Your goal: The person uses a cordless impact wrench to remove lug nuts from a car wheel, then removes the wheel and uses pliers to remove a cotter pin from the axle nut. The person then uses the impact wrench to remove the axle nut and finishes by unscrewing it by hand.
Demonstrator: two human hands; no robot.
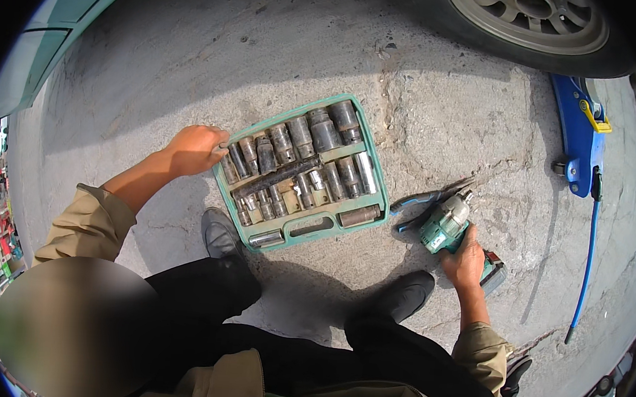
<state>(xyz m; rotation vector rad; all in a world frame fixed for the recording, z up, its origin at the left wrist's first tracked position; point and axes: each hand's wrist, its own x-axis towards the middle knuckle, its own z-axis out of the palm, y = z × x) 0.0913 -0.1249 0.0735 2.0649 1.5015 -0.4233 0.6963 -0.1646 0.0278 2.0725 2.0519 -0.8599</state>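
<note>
Near the middle, a green socket set case (313, 241) is tilted at an angle to me, filled with two main rows of dark, worn sockets (298, 136) and a few shinier ones. A dark bar (278, 175) lies between the rows. My left hand (197, 149) is closed on the case's left edge. To the right, my right hand (465, 260) wraps round the grip of a green cordless impact wrench (446, 222). Its metal nose points up and away from me. Beside the wrench, a tool with blue-and-black handles (417, 201) is partly hidden.
A vehicle wheel (535, 13) stands at the far right. By it is a blue floor jack (577, 138) with a long blue handle (586, 260). A light green vehicle body (66, 2) shows at upper left. My shoes (404, 295) stand on cracked concrete (454, 112).
</note>
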